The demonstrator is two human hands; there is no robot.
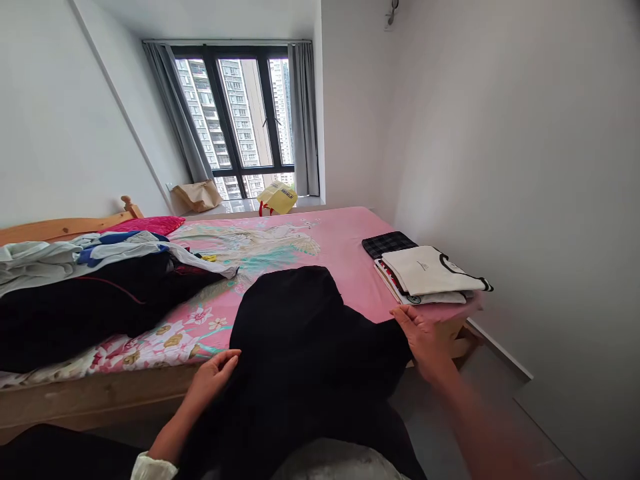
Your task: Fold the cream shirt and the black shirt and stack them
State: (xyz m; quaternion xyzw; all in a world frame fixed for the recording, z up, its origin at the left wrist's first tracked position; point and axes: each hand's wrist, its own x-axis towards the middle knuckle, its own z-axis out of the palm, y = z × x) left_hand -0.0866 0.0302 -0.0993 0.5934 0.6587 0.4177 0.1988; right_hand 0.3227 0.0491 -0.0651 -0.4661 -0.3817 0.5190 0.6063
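Observation:
A plain black garment (295, 333) is spread between my two hands, its upper part lying over the bed's front edge and its lower part hanging toward me. I cannot make out whether it is a top or trousers. At its left edge, my left hand (215, 373) pinches the cloth with closed fingers. My right hand (420, 337) grips the right corner between thumb and fingers. Just beyond the right hand sits a stack of folded clothes, with a cream shirt with black trim (420, 270) on top. A dark checked folded cloth (387, 243) lies behind the stack.
A heap of loose clothes, black (65, 307) and white-blue (100, 252), covers the bed's left side. The pink flowered sheet (340, 233) lies beneath everything. On the windowsill are a brown paper bag (199, 195) and a yellow bag (278, 198). A white wall (500, 167) borders the right.

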